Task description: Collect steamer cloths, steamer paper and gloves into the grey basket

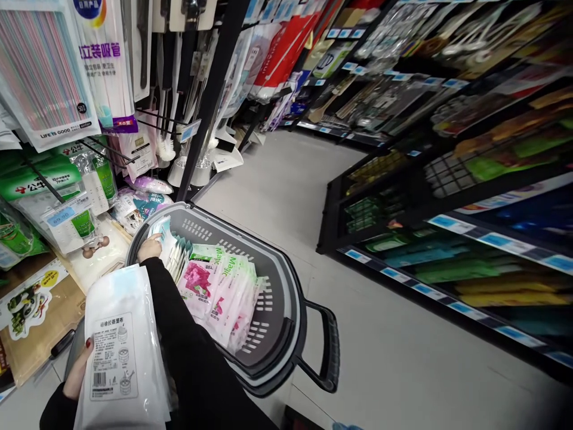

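My left hand holds a stack of white plastic packets of silicone steamer cloth, thumb on top and the other fingers hidden beneath. A label with a barcode and steamer drawings shows on the top one. Reaching across, my right hand is at the near left end of a grey shopping basket. Its fingers are closed at the edge of a white packet with a light blue top; some fingers are hidden. Beside that packet stand several white packets, then pink flowered packets marked "Magic".
A rack on the left holds packs of straws, green packs, brushes and a brown cutting board. A black post rises behind the basket. Shelves with price tags line the right side of the grey floor.
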`<state>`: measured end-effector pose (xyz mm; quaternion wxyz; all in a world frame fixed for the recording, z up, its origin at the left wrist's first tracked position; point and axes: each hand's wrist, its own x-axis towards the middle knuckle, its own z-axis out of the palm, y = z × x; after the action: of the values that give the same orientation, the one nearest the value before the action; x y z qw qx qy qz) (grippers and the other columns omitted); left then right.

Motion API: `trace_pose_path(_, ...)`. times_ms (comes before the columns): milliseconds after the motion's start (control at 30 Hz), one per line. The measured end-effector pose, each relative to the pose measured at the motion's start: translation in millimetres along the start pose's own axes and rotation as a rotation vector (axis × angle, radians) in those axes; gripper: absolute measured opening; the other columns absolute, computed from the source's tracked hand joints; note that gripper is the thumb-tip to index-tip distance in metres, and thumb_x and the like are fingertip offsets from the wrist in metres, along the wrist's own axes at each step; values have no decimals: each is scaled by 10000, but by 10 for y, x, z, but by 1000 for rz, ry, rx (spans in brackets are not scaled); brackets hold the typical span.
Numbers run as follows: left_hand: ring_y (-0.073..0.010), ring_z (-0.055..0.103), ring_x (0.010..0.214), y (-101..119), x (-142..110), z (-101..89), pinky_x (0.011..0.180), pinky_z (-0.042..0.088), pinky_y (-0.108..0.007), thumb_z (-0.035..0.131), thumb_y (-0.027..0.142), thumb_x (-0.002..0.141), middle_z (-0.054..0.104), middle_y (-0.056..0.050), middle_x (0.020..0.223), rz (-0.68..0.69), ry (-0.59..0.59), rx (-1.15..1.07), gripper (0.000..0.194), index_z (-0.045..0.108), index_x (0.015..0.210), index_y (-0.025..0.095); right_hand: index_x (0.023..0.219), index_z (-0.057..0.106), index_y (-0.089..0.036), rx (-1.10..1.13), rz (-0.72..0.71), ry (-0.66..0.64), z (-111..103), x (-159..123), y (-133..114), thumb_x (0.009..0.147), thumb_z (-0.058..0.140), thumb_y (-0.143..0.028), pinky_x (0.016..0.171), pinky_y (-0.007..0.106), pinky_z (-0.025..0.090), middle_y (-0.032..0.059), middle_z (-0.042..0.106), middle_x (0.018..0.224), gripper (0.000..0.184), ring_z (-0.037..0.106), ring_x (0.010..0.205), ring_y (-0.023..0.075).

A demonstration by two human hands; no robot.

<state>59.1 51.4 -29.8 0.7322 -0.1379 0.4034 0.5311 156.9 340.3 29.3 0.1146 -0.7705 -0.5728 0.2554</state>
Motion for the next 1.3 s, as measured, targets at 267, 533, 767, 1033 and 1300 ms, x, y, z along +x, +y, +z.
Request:
trace_pose_path(267,-424,527,1126,15,35,8,922,462,-487,814,409,529,720,-141,1054,31,-12,12,698,633,1165,185,1346,301,11,31,-30,-109,-454,-99,158,859,513,-377,904,403,423,257,530,1192,658,556,1080,293)
trace_pose_path(533,-425,537,1109,12,-8,66,921,461,-499,834,320,524,746,-161,933,170,-6,15,459,710,918,121,1040,565,-178,141,-343,-281,-1136,-1196,813,833,504,-441,686,291,454,34,643,806,340,607,711,176)
trace_pose_path(767,-426,513,1137,-93,-84,89,945,443,-489,827,280,552,743,-164,947,78,-72,-7,473,698,974,110,1018,551,-208,324,-279,-334,-925,-2149,1168,596,746,-277,728,357,490,66,663,971,470,619,893,274)
trace_pose_path(1033,-462,534,1098,-127,-274,105,911,455,-548,807,130,504,752,-131,928,-36,-87,-13,528,696,1019,150,1000,633,-180,577,-285,-373,-1071,-2245,1464,743,607,-314,794,422,513,91,691,978,291,633,925,302)
trace_pose_path(1300,-395,630,980,54,-405,79,857,519,-469,766,104,527,770,-86,806,182,55,41,677,608,1183,157,961,564,-244,1067,-170,-83,-1384,-1946,1832,623,717,-483,670,317,500,50,653,854,441,625,740,201)
